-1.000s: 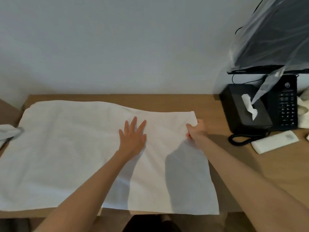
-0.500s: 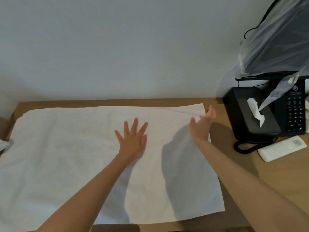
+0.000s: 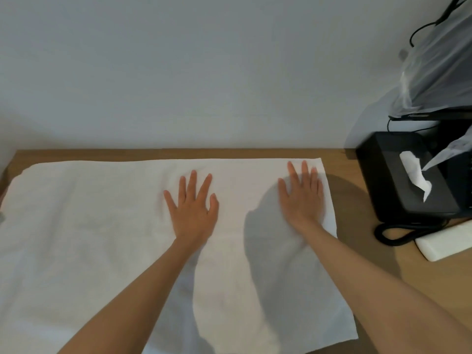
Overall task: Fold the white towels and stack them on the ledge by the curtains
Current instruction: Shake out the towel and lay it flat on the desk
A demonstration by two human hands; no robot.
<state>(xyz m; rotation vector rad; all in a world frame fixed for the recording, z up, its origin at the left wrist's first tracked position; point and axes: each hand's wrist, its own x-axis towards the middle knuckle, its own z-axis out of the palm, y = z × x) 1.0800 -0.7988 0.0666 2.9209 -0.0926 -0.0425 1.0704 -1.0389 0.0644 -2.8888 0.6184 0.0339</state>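
Note:
A large white towel (image 3: 89, 238) lies spread flat across the wooden desk (image 3: 352, 251), its far edge running close to the wall. My left hand (image 3: 192, 208) rests palm down on the middle of the towel, fingers straight and spread. My right hand (image 3: 304, 198) lies flat on the towel near its far right corner, fingers straight and together. Neither hand holds anything. The towel's left end runs out of view.
A black tissue box (image 3: 403, 175) with a white tissue sticking up stands on the desk to the right. Beside it lie a coiled black phone cord (image 3: 398, 233) and a white remote (image 3: 444, 244). Plastic-wrapped dark equipment (image 3: 439, 72) hangs above. A plain wall backs the desk.
My right hand let go of the towel's far right corner after pulling it toward the wall, then came down flat on the towel. The left hand stayed pressed flat in the middle.

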